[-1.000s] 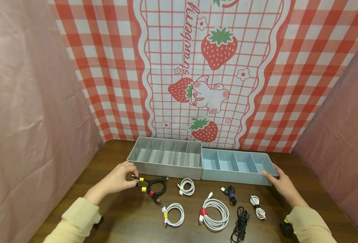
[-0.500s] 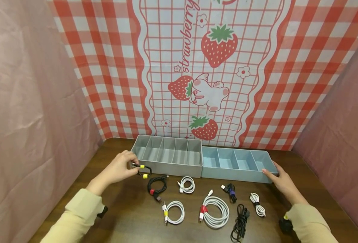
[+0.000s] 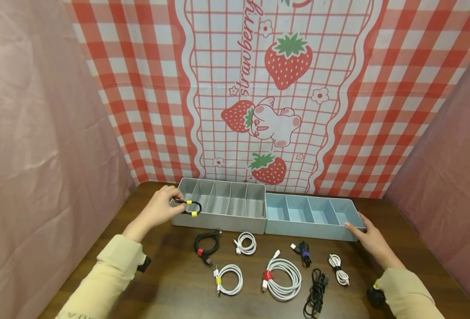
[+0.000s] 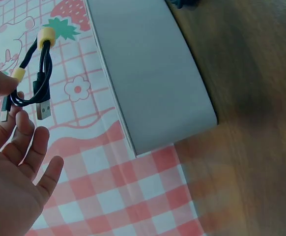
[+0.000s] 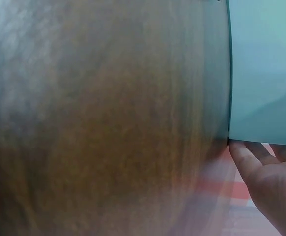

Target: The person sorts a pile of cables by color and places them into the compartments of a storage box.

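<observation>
A short black USB cable with yellow ties is pinched between the thumb and fingers of my left hand. The hand holds it above the left front of the grey divided box. In the left wrist view, the looped cable shows its metal plug hanging down, with the other fingers spread below. At the far right, my right hand rests against the right end of the blue divided box, thumb near the front corner. The right wrist view shows its fingers lying against the box's end wall.
On the brown table lie a black cable with a red tie, white coiled cables, a black one with a purple tie, a white bundle and a black bundle. A strawberry-print cloth hangs behind the boxes.
My left hand has lifted the black USB cable with yellow ties off the table, away from the red-tied one, up and slightly right to the grey box. My right hand has stayed put.
</observation>
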{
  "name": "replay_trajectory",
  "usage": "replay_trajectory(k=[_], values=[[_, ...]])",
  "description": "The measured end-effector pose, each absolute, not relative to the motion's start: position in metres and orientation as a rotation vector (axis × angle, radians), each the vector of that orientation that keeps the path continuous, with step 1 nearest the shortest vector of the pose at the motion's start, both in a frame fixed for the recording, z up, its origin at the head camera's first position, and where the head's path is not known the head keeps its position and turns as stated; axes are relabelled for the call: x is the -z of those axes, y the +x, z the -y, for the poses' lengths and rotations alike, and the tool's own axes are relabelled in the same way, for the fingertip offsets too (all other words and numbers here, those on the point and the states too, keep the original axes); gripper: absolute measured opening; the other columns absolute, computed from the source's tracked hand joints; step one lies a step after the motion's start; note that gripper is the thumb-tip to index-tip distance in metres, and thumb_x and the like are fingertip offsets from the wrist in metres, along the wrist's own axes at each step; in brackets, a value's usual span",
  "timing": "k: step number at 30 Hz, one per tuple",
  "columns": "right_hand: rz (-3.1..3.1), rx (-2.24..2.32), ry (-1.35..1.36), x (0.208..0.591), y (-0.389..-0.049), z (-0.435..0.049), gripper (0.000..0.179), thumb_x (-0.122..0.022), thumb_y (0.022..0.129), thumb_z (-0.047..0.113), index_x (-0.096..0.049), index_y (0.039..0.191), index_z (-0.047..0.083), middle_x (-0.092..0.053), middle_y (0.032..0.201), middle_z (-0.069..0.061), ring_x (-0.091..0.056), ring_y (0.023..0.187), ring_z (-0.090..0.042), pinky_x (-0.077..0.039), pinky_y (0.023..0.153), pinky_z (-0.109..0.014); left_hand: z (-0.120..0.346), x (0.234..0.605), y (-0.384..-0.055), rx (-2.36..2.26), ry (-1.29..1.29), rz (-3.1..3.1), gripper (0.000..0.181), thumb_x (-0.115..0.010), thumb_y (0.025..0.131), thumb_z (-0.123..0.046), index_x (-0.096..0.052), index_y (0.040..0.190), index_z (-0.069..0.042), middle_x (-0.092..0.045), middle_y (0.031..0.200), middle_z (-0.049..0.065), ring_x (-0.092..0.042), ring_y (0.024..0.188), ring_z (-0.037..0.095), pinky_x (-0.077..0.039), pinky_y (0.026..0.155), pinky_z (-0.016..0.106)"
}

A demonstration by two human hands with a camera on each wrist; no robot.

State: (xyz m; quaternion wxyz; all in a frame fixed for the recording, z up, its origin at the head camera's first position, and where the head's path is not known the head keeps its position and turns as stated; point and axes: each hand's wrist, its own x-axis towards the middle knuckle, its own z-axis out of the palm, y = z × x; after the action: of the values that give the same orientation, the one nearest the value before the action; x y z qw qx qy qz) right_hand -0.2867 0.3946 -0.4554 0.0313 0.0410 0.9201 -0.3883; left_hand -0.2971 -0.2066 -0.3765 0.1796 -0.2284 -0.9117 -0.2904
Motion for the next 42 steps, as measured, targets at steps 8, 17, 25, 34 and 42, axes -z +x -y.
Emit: replay_trajectory(k=[8, 17, 25, 34, 42], values=[[-2.831, 1.204, 0.128, 0.456, -0.285, -0.394, 0.096, -0.045, 0.093, 0.056, 0.009, 0.148, -0.002, -0.002, 0.148, -0.039, -0.011, 0.132, -0.057, -0.018, 0.100, -0.070, 0.199, 0.367, -0.308, 0.805, -0.573, 2.574, 0.008, -0.068, 0.077, -0.013, -0.062, 0.080, -0.010, -0.059, 0.083, 0.006, -0.047, 0.080, 0.021, -0.037, 0.071, 0.035], [-2.837, 1.209, 0.118, 0.456, -0.285, -0.392, 0.096, -0.046, 0.093, 0.055, 0.008, 0.148, -0.002, -0.002, 0.148, -0.039, -0.010, 0.133, -0.057, -0.017, 0.100, -0.070, 0.196, 0.370, -0.323, 0.807, -0.543, 2.568, 0.010, -0.067, 0.080, -0.014, -0.062, 0.086, -0.008, -0.058, 0.086, 0.005, -0.047, 0.082, 0.025, -0.035, 0.072, 0.036], [-2.830, 1.219, 0.112, 0.456, -0.286, -0.394, 0.095, -0.046, 0.094, 0.054, 0.009, 0.148, -0.001, -0.002, 0.148, -0.039, -0.012, 0.132, -0.057, -0.019, 0.099, -0.070, 0.196, 0.381, -0.337, 0.831, -0.556, 2.502, 0.010, -0.070, 0.081, -0.012, -0.063, 0.086, -0.007, -0.057, 0.084, 0.007, -0.048, 0.083, 0.026, -0.034, 0.077, 0.040], [-2.841, 1.220, 0.112, 0.457, -0.284, -0.396, 0.094, -0.046, 0.094, 0.054, 0.008, 0.149, -0.001, -0.003, 0.148, -0.039, -0.012, 0.132, -0.058, -0.019, 0.099, -0.070, 0.193, 0.398, -0.355, 0.828, -0.582, 2.487, 0.011, -0.072, 0.079, -0.010, -0.064, 0.086, -0.006, -0.058, 0.083, 0.008, -0.052, 0.087, 0.034, -0.036, 0.081, 0.046], [-2.855, 1.213, 0.112, 0.458, -0.285, -0.395, 0.094, -0.046, 0.094, 0.054, 0.006, 0.149, -0.001, -0.005, 0.147, -0.040, -0.013, 0.132, -0.058, -0.019, 0.099, -0.070, 0.187, 0.410, -0.359, 0.746, -0.529, 2.552, 0.011, -0.072, 0.080, -0.014, -0.065, 0.085, -0.008, -0.059, 0.083, 0.006, -0.050, 0.084, 0.025, -0.034, 0.078, 0.046]])
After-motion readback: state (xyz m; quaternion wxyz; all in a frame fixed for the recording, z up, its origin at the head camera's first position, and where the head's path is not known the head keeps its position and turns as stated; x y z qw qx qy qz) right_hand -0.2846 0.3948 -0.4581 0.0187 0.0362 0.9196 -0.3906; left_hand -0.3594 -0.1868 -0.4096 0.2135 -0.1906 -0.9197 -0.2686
